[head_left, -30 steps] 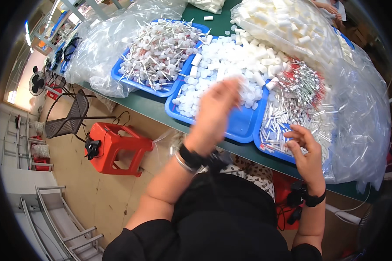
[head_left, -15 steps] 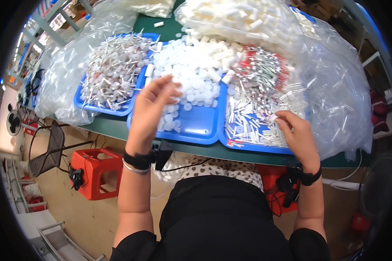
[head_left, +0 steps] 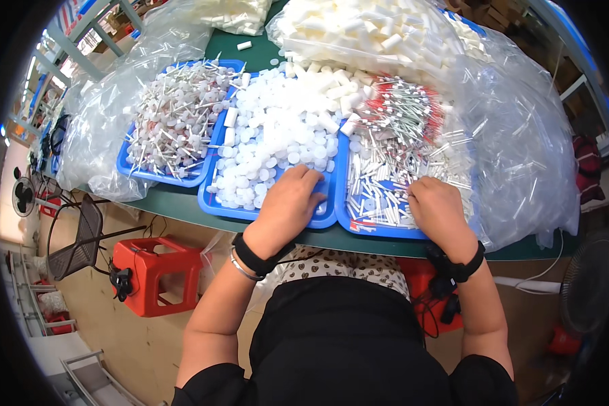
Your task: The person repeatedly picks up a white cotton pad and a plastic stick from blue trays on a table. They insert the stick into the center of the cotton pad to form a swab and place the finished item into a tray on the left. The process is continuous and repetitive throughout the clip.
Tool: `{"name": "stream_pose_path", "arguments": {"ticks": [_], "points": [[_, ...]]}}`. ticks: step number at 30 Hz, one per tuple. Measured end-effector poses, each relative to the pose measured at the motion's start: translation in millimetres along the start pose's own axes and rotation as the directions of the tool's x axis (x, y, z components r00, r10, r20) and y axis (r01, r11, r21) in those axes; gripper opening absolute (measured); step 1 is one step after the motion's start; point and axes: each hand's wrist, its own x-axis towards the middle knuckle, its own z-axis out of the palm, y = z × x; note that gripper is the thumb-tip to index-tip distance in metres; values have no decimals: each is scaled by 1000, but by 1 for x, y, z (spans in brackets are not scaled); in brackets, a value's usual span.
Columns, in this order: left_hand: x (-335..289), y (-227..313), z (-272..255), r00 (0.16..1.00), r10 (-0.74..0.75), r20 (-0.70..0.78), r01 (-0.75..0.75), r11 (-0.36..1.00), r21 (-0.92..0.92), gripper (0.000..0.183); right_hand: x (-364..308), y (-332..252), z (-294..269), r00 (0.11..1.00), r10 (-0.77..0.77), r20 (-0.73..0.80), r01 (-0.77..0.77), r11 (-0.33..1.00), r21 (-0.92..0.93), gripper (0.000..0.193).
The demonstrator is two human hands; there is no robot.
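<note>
My left hand (head_left: 285, 206) is low over the front right of the middle blue tray (head_left: 326, 215), next to the translucent white round caps (head_left: 250, 162). Its fingers are bent, with a gap showing between thumb and index finger and nothing visible between them. Above the right blue tray (head_left: 386, 232), my right hand (head_left: 441, 208) has its fingertips drawn together over small white sticks (head_left: 375, 196). Whatever is in that pinch is too small or hidden to make out. Red-tipped metal pins (head_left: 406, 108) lie heaped farther back in the same tray.
A left blue tray (head_left: 195, 177) holds assembled white pieces with stems (head_left: 172, 125). Behind stands a clear bag of white cylinders (head_left: 379, 34). Plastic sheeting (head_left: 521, 162) covers the table's right end. A red stool (head_left: 157, 274) and a fan (head_left: 589, 284) stand beside the table.
My left hand has come down from above the middle tray's caps toward its front right, and caps now spread farther over the tray's left front. My right hand has shifted slightly left.
</note>
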Motion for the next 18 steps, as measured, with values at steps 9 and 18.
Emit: {"name": "stream_pose_path", "arguments": {"ticks": [9,18], "points": [[28,-8,7,963,85,-254,-37,981,191,42,-2,-14,-26,985,168,46,-174,932,318,9],[9,-7,10,987,87,-132,-85,996,27,26,0,-22,-31,989,130,77,-150,913,381,10]]}}
